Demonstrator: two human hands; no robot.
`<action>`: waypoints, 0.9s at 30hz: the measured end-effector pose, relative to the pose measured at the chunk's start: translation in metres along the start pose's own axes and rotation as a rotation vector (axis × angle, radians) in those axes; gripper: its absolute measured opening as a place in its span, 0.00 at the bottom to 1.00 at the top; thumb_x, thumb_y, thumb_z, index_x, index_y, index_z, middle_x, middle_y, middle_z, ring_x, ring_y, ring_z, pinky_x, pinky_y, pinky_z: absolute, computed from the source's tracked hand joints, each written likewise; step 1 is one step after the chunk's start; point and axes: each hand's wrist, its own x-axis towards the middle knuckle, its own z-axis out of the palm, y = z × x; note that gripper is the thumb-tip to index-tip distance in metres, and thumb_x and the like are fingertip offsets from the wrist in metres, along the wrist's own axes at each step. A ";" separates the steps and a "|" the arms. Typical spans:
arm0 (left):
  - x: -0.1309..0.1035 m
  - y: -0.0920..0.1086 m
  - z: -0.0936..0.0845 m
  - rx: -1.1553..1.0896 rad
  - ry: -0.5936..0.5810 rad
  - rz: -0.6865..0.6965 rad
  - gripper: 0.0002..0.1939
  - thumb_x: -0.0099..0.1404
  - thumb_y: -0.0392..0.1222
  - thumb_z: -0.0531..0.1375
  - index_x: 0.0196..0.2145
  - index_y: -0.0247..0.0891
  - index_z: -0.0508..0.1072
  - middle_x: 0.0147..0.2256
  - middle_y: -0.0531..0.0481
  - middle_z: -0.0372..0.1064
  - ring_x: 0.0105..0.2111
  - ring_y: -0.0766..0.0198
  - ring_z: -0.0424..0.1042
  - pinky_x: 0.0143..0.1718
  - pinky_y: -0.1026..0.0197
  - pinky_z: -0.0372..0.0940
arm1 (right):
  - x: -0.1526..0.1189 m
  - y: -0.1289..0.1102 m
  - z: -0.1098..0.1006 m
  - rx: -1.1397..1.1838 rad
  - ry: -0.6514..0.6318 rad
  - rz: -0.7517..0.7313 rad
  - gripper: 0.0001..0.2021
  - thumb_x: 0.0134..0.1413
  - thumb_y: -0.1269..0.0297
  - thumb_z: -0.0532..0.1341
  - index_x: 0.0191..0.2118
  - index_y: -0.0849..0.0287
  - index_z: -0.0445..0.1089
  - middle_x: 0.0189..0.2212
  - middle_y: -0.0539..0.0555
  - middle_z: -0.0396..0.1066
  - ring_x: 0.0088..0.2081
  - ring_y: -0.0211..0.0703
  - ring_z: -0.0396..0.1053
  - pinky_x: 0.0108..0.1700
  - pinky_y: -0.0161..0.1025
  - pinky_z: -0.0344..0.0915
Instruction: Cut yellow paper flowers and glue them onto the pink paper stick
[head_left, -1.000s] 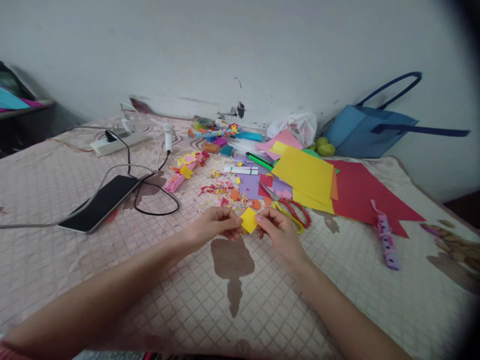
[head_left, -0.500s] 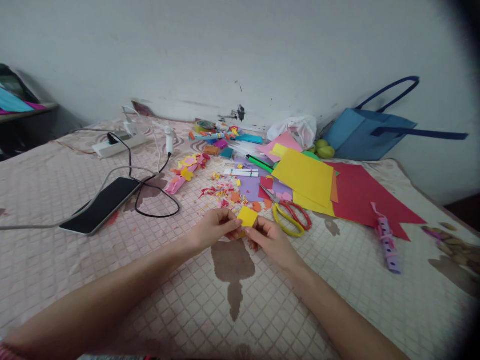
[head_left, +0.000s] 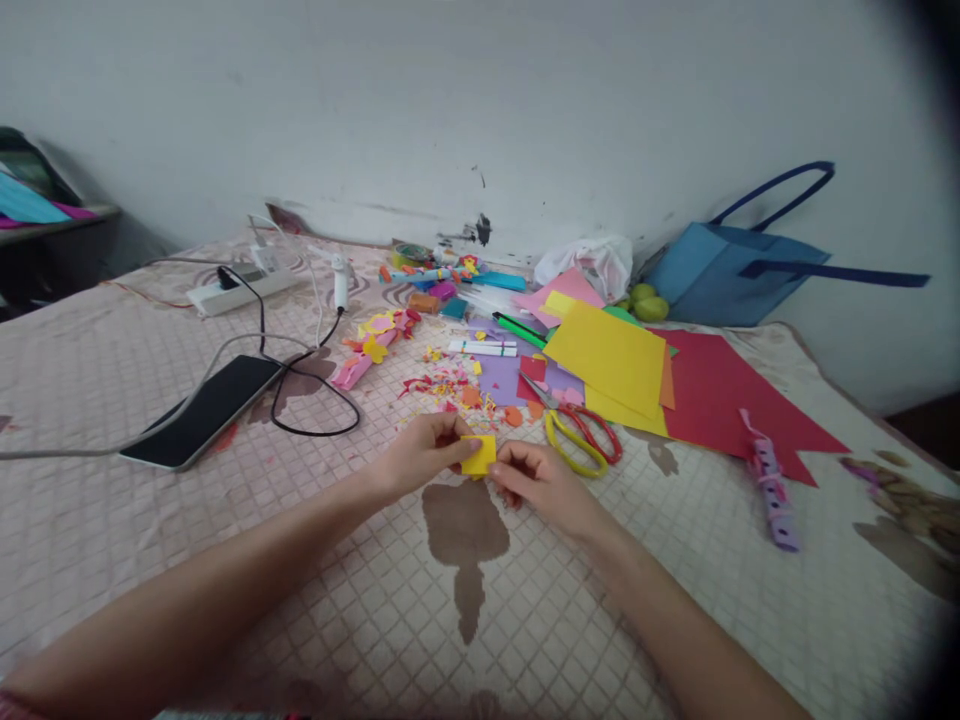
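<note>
A small square of yellow paper (head_left: 478,457) is held between my two hands, just above the patterned tablecloth (head_left: 360,620). My left hand (head_left: 427,452) pinches its left side, thumb on top. At the right edge, my right hand (head_left: 534,474) grips a corner with thumb and fingertips. Scissors (head_left: 577,440) with one yellow and one red handle lie just right of my right hand, blades pointing away. Beyond my hands are small paper scraps (head_left: 450,385) in pink, orange and yellow, partly on a purple sheet (head_left: 499,380).
Yellow sheets (head_left: 611,355) and a large red sheet (head_left: 727,390) lie at right, near a rolled purple paper piece (head_left: 772,485). A blue bag (head_left: 739,270) stands behind. On the left are a black phone-like device (head_left: 202,410), cables and a power strip (head_left: 240,292).
The yellow square has turned so its edges lie level, and it has shifted slightly left and down. My right hand's fingers have moved to its right edge.
</note>
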 end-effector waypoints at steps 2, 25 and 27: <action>0.001 0.002 -0.002 -0.020 0.056 -0.007 0.13 0.54 0.47 0.62 0.25 0.32 0.68 0.22 0.53 0.65 0.21 0.72 0.63 0.23 0.68 0.59 | 0.002 0.002 -0.019 -0.139 0.104 -0.040 0.13 0.54 0.53 0.55 0.27 0.58 0.63 0.20 0.47 0.62 0.21 0.35 0.61 0.24 0.34 0.58; 0.006 0.008 -0.010 -0.728 0.184 -0.209 0.03 0.60 0.31 0.58 0.29 0.32 0.67 0.24 0.50 0.71 0.22 0.74 0.70 0.25 0.75 0.66 | 0.002 0.004 -0.062 0.038 0.357 -0.021 0.18 0.44 0.49 0.63 0.36 0.55 0.61 0.29 0.50 0.64 0.26 0.39 0.63 0.28 0.37 0.60; 0.004 0.006 -0.005 -0.701 0.166 -0.207 0.03 0.59 0.32 0.59 0.29 0.33 0.67 0.23 0.51 0.71 0.21 0.75 0.69 0.24 0.75 0.66 | 0.002 -0.006 -0.034 0.192 0.318 -0.018 0.17 0.41 0.53 0.66 0.34 0.55 0.61 0.24 0.47 0.61 0.23 0.36 0.59 0.24 0.34 0.57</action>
